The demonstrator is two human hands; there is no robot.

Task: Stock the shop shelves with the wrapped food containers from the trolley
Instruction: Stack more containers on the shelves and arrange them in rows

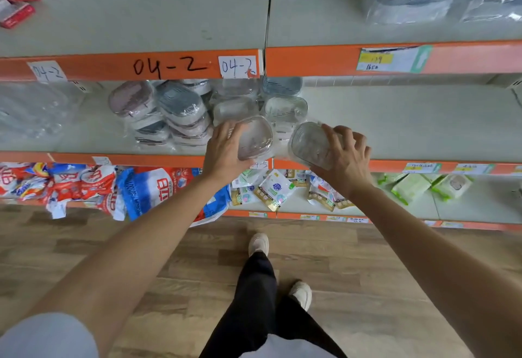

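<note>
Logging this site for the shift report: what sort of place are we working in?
Most likely a shop aisle: orange-edged metal shelves carrying paper price tags, stacked plastic-wrapped food containers, and bagged goods below.

Shop aisle. Tiered shelves (395, 120) with orange front edges (310, 61) carrying price tags (392, 59) and a handwritten "04-2" label (238, 67). Stock in rows: wrapped containers (180, 109), detergent bags (152, 188) lower left, green packs (409, 186) lower right. Wood-look floor (367, 273).
</note>
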